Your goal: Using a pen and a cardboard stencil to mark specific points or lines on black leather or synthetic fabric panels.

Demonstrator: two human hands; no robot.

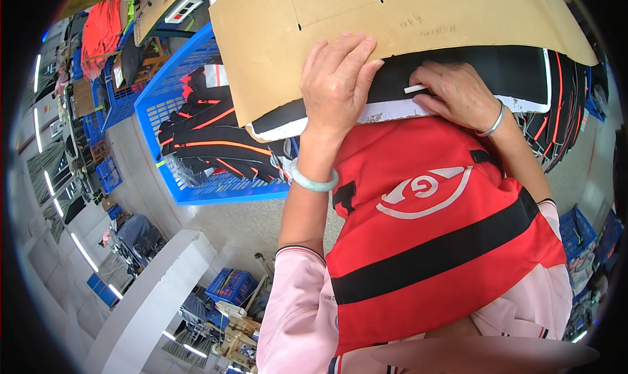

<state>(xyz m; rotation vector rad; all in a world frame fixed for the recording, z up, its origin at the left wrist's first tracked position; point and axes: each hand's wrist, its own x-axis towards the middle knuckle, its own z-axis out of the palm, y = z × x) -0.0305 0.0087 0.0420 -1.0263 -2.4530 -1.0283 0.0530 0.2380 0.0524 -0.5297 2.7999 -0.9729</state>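
Observation:
A large tan card template [418, 14] with small slots and pencil marks lies over black fabric [504, 73]. Beneath the fabric is a white board [383, 111] with a worn edge. My left hand [337, 79] rests on the template's near edge, its fingers laid along the card. It holds nothing. Between the fingers of my right hand [454, 92] is a small white stick, like a piece of chalk [414, 89]. That hand is over the black fabric, just below the template's curved edge. A red apron [418, 236] with a black band covers my front.
On the left stands a blue plastic crate [229, 194] with black garments [222, 142] trimmed in orange. More black striped garments [556, 112] hang or lie at the right. A white pillar [140, 302] and further blue crates [231, 286] are lower left.

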